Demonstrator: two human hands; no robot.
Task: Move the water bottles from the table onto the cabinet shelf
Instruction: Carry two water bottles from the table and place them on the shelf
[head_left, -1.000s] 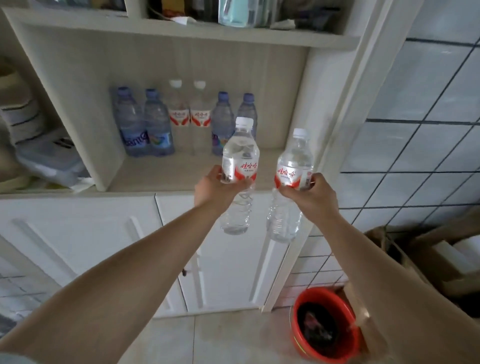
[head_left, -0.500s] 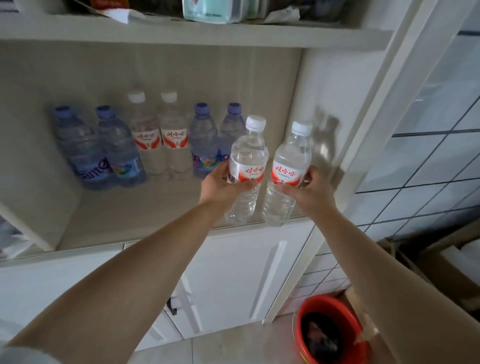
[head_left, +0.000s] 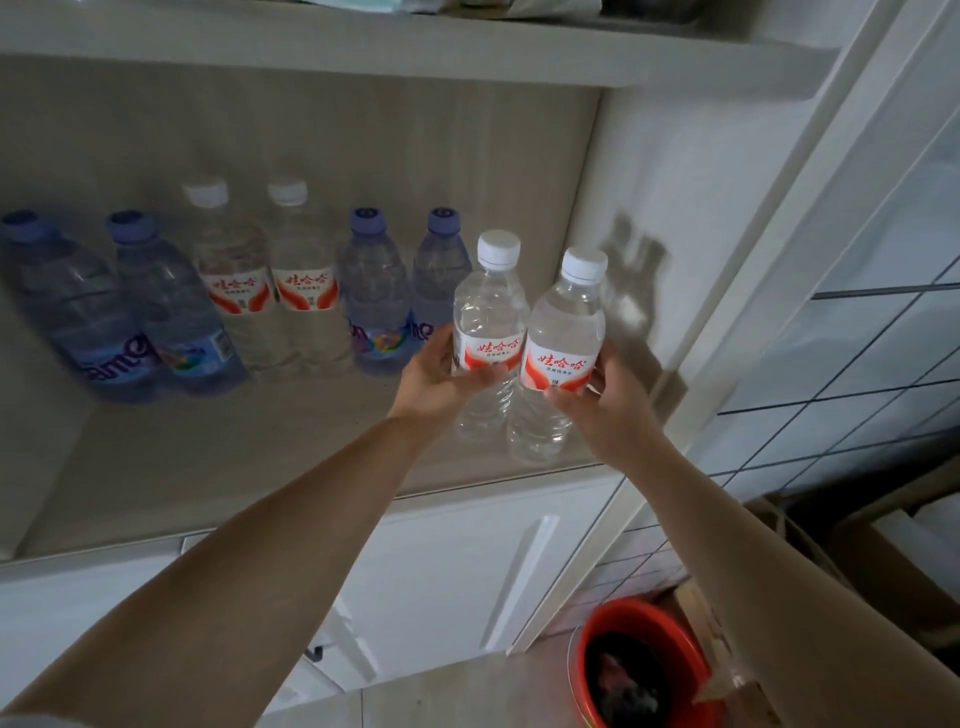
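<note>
Both arms were stretched into the open bay of the cabinet. The left hand (head_left: 436, 376) was wrapped around a clear white-capped bottle (head_left: 488, 332) at its red-and-white label, thumb across the front. The right hand (head_left: 605, 402) gripped a second bottle of the same kind (head_left: 563, 358) just beside it — the two touched side by side, both upright. Their bases sat low over the front right part of the cabinet shelf (head_left: 218, 467), though I could not tell whether they rested on the board or hung just above it.

Along the back of that shelf stood a row of six bottles. Two blue-capped ones (head_left: 130, 306) were at the left, both leaning in the wide view. Then came two white-capped, red-labelled ones (head_left: 270, 296), then two more blue-capped bottles (head_left: 400, 291) right behind the left hand.

Below the shelf were white cabinet doors (head_left: 467, 571). On the floor at the lower right stood a red bucket (head_left: 644, 670) with something dark inside — beside a tiled wall (head_left: 857, 364).
</note>
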